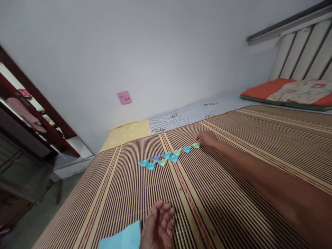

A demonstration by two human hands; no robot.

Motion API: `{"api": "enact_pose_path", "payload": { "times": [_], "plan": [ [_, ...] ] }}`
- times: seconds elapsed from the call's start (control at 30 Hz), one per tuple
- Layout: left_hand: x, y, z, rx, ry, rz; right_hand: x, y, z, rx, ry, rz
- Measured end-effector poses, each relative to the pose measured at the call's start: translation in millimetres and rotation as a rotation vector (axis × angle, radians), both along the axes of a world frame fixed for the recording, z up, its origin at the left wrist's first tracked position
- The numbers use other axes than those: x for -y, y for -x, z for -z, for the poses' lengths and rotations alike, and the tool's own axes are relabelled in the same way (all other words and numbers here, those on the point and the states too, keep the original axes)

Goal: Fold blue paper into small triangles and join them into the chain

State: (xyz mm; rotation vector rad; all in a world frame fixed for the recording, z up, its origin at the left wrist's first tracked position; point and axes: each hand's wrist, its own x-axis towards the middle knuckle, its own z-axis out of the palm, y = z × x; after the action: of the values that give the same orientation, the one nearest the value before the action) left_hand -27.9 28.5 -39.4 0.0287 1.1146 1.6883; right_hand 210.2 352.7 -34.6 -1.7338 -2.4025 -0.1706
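My right hand (207, 139) reaches to the far right end of a row of small folded paper triangles, its fingers pinched at a light green folded paper triangle (196, 145). Beside that piece lies a blue triangle (186, 149), then another green one (177, 152) and a purple one (156, 158). A shorter second row, with a pale green triangle (162, 162) in it, sits just in front. Near the bottom edge, my left hand (159, 226) rests palm up with loosely curled fingers and nothing in it. Blue paper (123, 238) lies just left of it.
A striped mat (124, 193) covers the bed, over a yellow and checked sheet (178, 119). An orange patterned pillow (290, 91) lies at the far right. A pink note (124, 98) is stuck on the wall. Left of the bed are the floor and a doorway.
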Motion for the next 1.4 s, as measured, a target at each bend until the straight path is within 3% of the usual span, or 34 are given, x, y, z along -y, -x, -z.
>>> {"api": "enact_pose_path", "payload": {
  "times": [0.5, 0.93, 1.07, 1.2, 1.4],
  "plan": [
    [-3.0, -3.9, 4.4, -0.016, 0.014, -0.001, 3.6, 15.7, 20.5, 0.129, -0.021, -0.068],
    [-2.0, 0.8, 9.9, -0.01, 0.001, 0.026, 4.6, 16.9, 25.0, 0.045, -0.011, -0.065],
    [-2.4, 1.6, 7.6, -0.027, 0.024, 0.025, -0.2, 6.1, 23.4, -0.036, -0.034, -0.048],
    [-2.2, 2.1, 6.6, -0.034, 0.043, 0.018, -8.3, -18.4, 17.4, -0.121, -0.055, 0.061],
    [-2.5, 0.4, 12.2, -0.036, 0.021, 0.041, -9.6, -35.2, 14.6, -0.114, -0.006, 0.152]
  ]
}}
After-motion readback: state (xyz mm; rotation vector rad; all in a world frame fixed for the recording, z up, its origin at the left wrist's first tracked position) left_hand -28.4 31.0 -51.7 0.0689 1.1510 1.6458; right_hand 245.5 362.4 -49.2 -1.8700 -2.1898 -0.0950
